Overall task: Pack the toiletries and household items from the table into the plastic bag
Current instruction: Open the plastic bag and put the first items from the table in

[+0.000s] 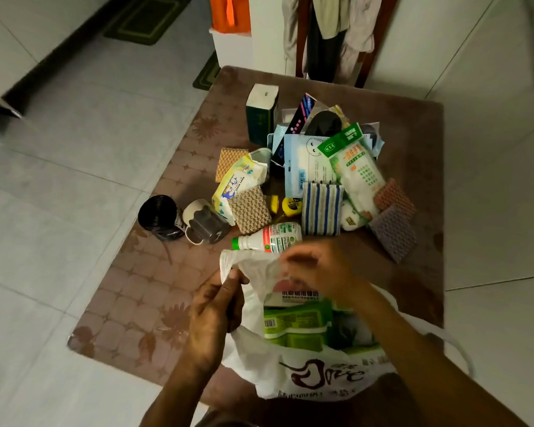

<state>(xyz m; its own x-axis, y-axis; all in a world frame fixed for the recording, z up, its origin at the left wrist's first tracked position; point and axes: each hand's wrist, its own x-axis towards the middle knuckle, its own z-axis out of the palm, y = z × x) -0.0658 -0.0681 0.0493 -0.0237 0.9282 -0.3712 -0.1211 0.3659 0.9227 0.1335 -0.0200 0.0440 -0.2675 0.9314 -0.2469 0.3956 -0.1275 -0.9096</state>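
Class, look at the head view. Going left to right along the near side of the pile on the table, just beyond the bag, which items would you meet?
Black bag roll → cup lying on its side → white bottle with a green cap → blue-striped cloth → purple scrub pad.

This is a room in a home. The floor (pixel 74 124) is laid with large pale tiles, and two small green door mats (pixel 147 18) lie on it near the walls. A low table (pixel 142 303) stands under a brown patterned cover with flower prints. Behind it, clothes (pixel 333 23) hang over the back of a dark wooden chair (pixel 373 57). An orange bag (pixel 230 12) sits on a white box by the wall. The table carries household goods: a box of tissues (pixel 261 112), wet wipes (pixel 238 183), scouring pads (pixel 248 209) and a roll of black bin bags (pixel 159 217).
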